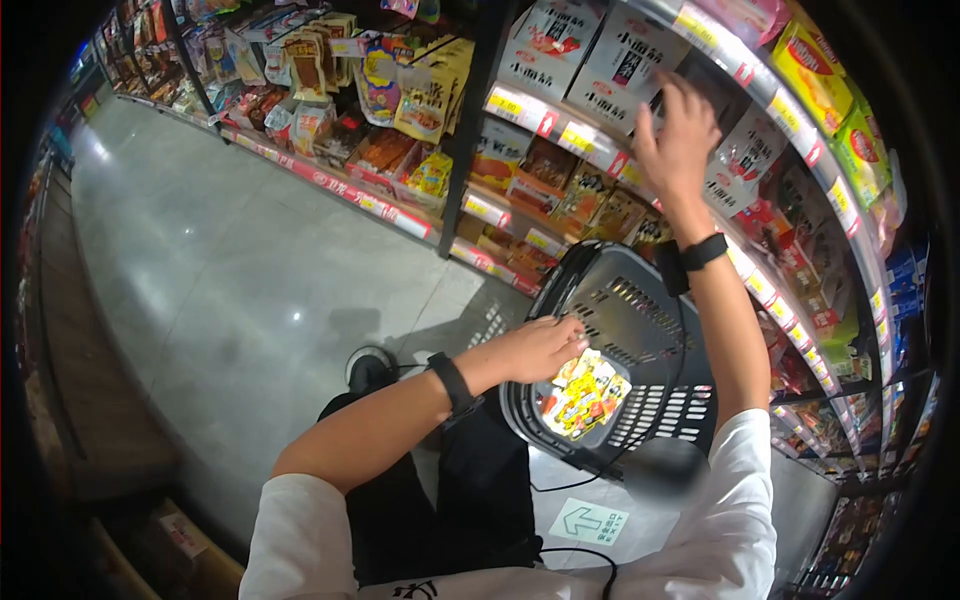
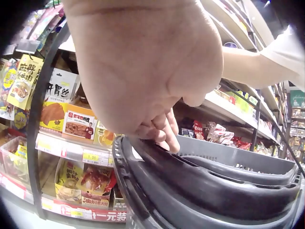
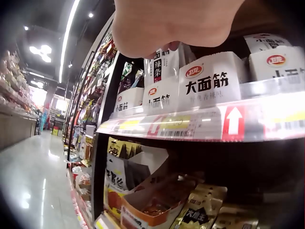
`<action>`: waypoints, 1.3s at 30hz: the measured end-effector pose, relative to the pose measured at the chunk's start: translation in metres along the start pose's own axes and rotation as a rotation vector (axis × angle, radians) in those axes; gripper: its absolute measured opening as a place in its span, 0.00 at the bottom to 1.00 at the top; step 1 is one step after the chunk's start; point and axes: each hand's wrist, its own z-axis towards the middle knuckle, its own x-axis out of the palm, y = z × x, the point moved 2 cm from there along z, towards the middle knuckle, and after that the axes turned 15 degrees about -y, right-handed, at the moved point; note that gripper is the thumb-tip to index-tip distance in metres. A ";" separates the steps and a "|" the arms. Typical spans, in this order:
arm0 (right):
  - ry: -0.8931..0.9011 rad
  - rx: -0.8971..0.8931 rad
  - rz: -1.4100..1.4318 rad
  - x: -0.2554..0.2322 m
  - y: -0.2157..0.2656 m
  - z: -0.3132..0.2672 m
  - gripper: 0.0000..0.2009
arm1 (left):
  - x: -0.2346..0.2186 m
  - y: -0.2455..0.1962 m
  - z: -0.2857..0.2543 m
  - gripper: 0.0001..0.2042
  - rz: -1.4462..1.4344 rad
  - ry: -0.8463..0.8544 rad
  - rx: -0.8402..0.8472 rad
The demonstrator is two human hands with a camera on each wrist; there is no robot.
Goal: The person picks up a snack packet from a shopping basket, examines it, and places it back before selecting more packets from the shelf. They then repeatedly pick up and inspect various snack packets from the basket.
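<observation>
My left hand (image 1: pixel 535 350) grips the edge of a dark grey shopping basket (image 1: pixel 660 285), its fingers curled over the black rim (image 2: pixel 205 176) in the left wrist view. Inside the basket lies a small heap of yellow and white snack packets (image 1: pixel 585 395). Up at the shelf on the right, my right hand (image 1: pixel 682 135) reaches over white snack packs (image 1: pixel 622 62) with its fingers loosely spread. In the right wrist view the palm hangs above a white open-topped box (image 3: pixel 209 78) with black lettering; most of the fingers are hidden there.
A shelf edge with price tags (image 1: pixel 590 140) runs below the white packs. Lower shelves hold boxed snacks (image 3: pixel 152 207). A black shelf post (image 1: pixel 480 130) stands left of the basket. Grey tiled floor (image 1: pixel 250 260) stretches along the aisle, with a green arrow sign (image 1: pixel 590 521) on it.
</observation>
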 end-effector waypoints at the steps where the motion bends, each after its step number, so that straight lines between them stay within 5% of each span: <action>1: -0.060 -0.026 0.085 -0.007 -0.001 -0.005 0.24 | -0.001 -0.003 0.000 0.19 0.023 -0.002 -0.012; 5: -0.016 0.027 0.388 -0.053 0.007 -0.042 0.14 | -0.001 0.003 -0.005 0.18 0.060 -0.038 0.071; 10: 0.207 0.398 0.573 -0.086 -0.002 -0.148 0.07 | -0.003 -0.007 -0.006 0.25 0.074 -0.060 0.023; 12: 0.370 0.710 0.533 -0.085 -0.015 -0.215 0.08 | -0.005 -0.009 -0.005 0.28 0.110 -0.052 0.037; 14: 0.585 0.836 0.462 -0.079 -0.017 -0.276 0.10 | -0.005 -0.008 -0.005 0.30 0.143 -0.050 0.070; 16: 1.024 0.920 0.433 -0.070 -0.023 -0.356 0.10 | -0.002 -0.005 -0.006 0.32 0.135 -0.052 0.070; 18: 1.444 0.642 0.265 -0.066 -0.025 -0.441 0.11 | -0.002 -0.007 -0.006 0.32 0.138 -0.050 0.056; 20: 1.807 0.189 0.477 -0.068 -0.009 -0.497 0.16 | -0.002 -0.007 -0.006 0.33 0.141 -0.044 0.044; 22: 1.973 0.221 0.520 -0.084 0.009 -0.534 0.17 | -0.002 -0.009 -0.006 0.33 0.143 -0.045 0.041; 24: 2.053 0.541 0.815 -0.093 0.004 -0.601 0.17 | -0.003 -0.011 -0.006 0.33 0.178 -0.041 0.026; 26: 2.068 0.294 0.619 -0.101 0.032 -0.593 0.15 | -0.003 -0.012 -0.007 0.33 0.183 -0.043 0.009; 30: 1.883 0.298 0.599 -0.108 0.035 -0.585 0.13 | -0.003 -0.015 -0.008 0.32 0.204 -0.058 -0.004; 37: 1.992 0.166 0.534 -0.087 0.034 -0.506 0.13 | 0.002 -0.007 -0.002 0.30 0.187 -0.079 -0.001; 39: 1.763 0.614 0.652 -0.093 0.017 -0.471 0.12 | 0.004 -0.007 -0.002 0.29 0.206 -0.088 -0.005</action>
